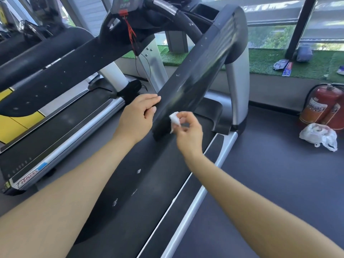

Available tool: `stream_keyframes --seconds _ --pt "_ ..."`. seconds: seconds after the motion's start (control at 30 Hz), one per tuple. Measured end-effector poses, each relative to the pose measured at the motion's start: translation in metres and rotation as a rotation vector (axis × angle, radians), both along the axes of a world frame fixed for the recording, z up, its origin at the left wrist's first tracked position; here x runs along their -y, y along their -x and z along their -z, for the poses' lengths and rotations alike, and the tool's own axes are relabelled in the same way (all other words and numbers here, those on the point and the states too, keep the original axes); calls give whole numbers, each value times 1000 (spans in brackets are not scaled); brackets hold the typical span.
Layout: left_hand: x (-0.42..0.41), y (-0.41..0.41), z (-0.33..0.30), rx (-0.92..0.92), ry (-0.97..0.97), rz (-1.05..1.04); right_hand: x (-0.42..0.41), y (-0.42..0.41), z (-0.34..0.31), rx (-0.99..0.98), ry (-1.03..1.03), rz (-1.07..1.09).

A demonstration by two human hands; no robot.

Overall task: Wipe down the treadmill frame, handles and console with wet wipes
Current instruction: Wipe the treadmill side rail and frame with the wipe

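The right hand (pixel 188 131) pinched a small white wet wipe (pixel 175 119) against the near end of the black side handrail (pixel 201 71), the left hand (pixel 138 116) lay with straight fingers on its left edge, and the console (pixel 124 4) stood farther behind.

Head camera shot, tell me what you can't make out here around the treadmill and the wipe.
- Console: cut off by the top edge; its display is out of view.
- Wet wipe: crumpled in the right hand, motion-blurred; contact with the handrail unclear.
- Left hand: fingertips lie along the handrail's edge; its underside is hidden.
- Fire extinguisher: label too small to read.
- Plastic bag: contents unclear.
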State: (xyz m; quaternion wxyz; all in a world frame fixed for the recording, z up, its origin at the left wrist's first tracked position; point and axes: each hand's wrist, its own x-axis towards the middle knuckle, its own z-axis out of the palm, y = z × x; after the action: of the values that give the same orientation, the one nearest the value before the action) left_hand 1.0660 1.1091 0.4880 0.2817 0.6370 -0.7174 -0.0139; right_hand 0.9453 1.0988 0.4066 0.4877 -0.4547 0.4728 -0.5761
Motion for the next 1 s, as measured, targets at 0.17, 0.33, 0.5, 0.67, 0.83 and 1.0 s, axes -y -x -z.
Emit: stream_keyframes --seconds 0.17,0.33,0.5,0.67,0.83,1.0 --pt "-1 0 0 -19 -1 -11 31 12 -1 21 -109 94" --pt "-1 0 -1 0 2 -7 -41 -14 11 -40 7 -32" --pt "-1 0 0 -6 9 -16 -13 -7 13 -33 -27 0" --pt "-2 1 0 -21 7 -14 35 9 9 -11 -170 115" --pt "-1 0 -1 -3 9 -11 -27 -10 16 30 -78 -33" --pt "-2 1 1 -17 16 -10 -18 -11 20 40 -101 -34"
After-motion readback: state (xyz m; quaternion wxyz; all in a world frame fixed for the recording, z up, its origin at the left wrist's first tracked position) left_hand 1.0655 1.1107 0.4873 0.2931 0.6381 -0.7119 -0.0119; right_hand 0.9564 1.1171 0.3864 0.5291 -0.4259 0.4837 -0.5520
